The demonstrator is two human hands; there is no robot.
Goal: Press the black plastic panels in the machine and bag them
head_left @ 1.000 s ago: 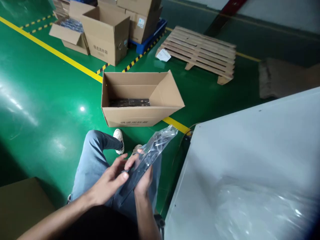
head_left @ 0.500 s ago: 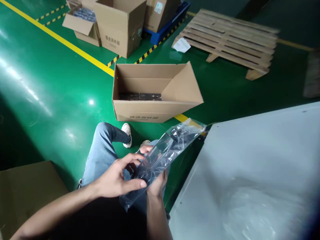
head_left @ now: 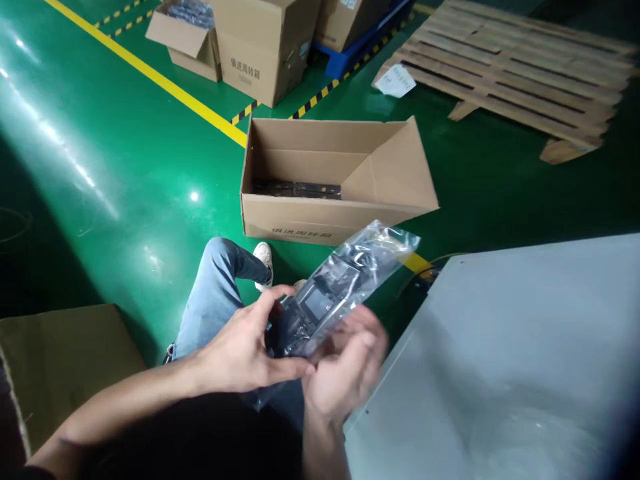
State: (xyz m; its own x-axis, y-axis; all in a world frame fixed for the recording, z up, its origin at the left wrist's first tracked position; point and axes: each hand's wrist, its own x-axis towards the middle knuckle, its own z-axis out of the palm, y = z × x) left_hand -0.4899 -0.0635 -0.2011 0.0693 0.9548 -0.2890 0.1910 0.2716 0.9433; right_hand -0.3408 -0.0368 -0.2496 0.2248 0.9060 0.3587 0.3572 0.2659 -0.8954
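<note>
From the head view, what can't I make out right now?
- Part in the bag: glare off the plastic hides detail.
- Right hand: motion-blurred, grip unclear.
- Dark items in the open box: mostly hidden by its front wall.
- Box print: too small to read.
- Pallet: cut off at the top edge.

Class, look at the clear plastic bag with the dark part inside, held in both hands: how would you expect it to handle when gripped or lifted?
The bag is glossy film, so it is probably slippery. Its empty far end looks crinkled and would likely flop, while the dark flat part inside seems stiff. The left hand and right hand support it easily, so it seems fairly light.
</note>
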